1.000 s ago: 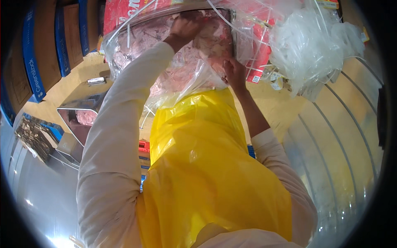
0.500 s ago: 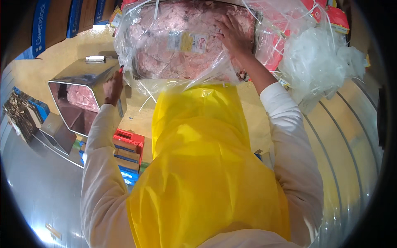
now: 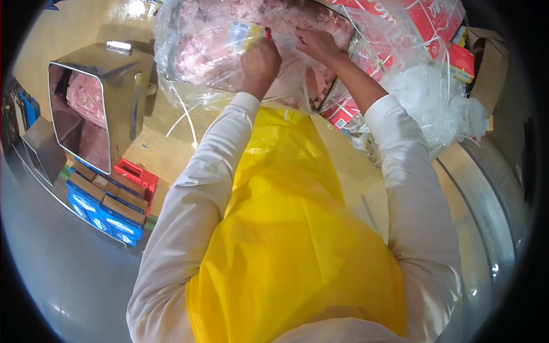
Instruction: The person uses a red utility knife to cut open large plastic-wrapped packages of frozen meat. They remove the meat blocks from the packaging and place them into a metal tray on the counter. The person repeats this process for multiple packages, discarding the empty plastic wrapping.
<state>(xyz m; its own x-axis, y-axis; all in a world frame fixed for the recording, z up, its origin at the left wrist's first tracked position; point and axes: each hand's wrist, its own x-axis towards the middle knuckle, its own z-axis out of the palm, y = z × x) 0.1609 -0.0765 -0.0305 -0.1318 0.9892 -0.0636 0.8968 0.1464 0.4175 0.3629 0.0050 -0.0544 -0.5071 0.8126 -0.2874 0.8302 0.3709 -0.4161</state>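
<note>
A large block of pink frozen meat (image 3: pixel 200 54) lies in front of me, wrapped in clear plastic film (image 3: pixel 166 68) with a label (image 3: pixel 239 33) on it. Over its middle, my left hand (image 3: pixel 261 63) is closed around a small red tool (image 3: pixel 268 33); its working end cannot be made out. Close by on the right, my right hand (image 3: pixel 321 47) has its fingers pinched together on the film. Near the block's lower right corner, a patch of meat (image 3: pixel 317 86) shows through the film.
Left of me stands an open metal tub (image 3: pixel 123 106) with pink meat inside. Blue-sided cartons (image 3: pixel 103 206) and a red crate (image 3: pixel 140 174) sit below it. Right of the block are crumpled clear plastic (image 3: pixel 426 86), red printed packaging (image 3: pixel 437 23) and a brown cardboard box (image 3: pixel 490 68).
My left hand has moved from the block's left edge rightward onto its middle, with the red tool. My right hand's spread fingers have closed into a pinch. The view has shifted.
</note>
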